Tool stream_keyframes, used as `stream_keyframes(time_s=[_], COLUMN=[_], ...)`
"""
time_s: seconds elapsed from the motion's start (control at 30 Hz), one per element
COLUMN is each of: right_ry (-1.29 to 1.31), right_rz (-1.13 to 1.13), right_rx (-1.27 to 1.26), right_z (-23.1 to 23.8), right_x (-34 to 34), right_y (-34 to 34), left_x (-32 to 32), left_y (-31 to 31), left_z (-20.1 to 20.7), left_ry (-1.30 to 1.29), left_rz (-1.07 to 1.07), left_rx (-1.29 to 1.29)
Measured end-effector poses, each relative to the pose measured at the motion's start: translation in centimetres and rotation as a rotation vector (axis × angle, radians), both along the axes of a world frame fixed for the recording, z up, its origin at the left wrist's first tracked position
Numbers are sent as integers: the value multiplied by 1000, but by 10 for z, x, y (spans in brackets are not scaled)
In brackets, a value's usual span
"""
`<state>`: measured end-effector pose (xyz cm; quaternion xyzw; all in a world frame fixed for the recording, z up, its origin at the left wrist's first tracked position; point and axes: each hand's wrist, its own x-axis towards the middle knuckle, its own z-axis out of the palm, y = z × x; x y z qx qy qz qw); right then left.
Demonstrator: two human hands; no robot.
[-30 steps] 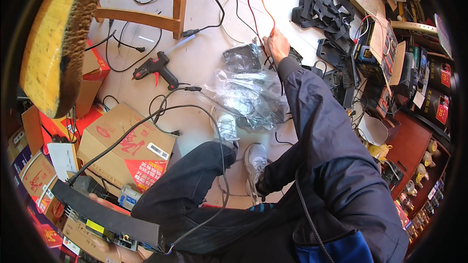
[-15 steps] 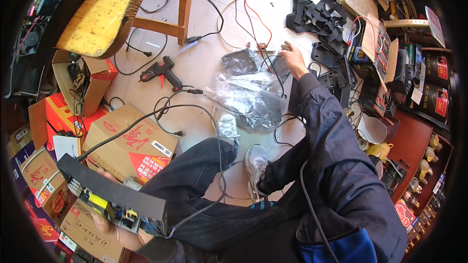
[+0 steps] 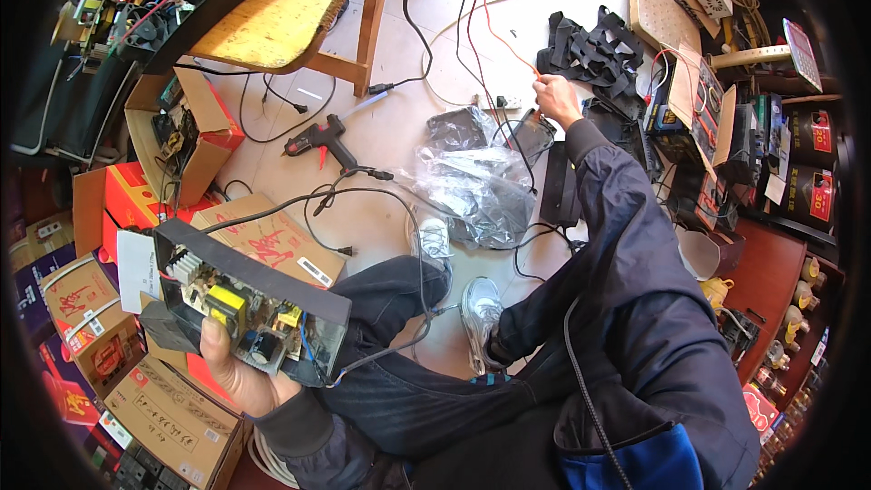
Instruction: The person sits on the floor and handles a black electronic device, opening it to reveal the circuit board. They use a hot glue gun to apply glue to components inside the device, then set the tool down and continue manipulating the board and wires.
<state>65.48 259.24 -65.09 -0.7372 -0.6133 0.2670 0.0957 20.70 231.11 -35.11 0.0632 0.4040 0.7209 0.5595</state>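
My left hand grips an opened power supply unit, its black casing off one side. The circuit board, a yellow transformer and a blue wire face up, and my thumb presses near the transformer. A black cord leads out of each end. My right hand is stretched forward over the floor, its fingers closed on the end of an orange-red cable. What lies under those fingers is hidden. Just left of it is a white power strip. A clear plastic bag with dark items lies nearer me.
A glue gun rests on the floor among loose cords, near a wooden stool. Cardboard boxes crowd the left. Black straps and black casings lie beyond my right hand; shelves of goods line the right.
My right hand has moved from beside the power strip, where its fingers were spread, to holding the orange-red cable's end. My left hand has raised the power supply unit and turned its board upward.
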Motion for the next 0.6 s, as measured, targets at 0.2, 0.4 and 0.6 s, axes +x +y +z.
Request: stream_keyframes(time_s=[0.2, 0.4, 0.6], right_ry=[674, 563, 731], right_rz=[38, 82, -70], right_rx=[28, 37, 95], right_z=[19, 59, 139], right_x=[-8, -13, -13], right_y=[29, 6, -75], left_x=[3, 10, 4], left_y=[5, 11, 11], left_z=[-3, -3, -15], left_ry=[19, 97, 23], left_rz=[-19, 13, -88], left_rx=[68, 18, 59])
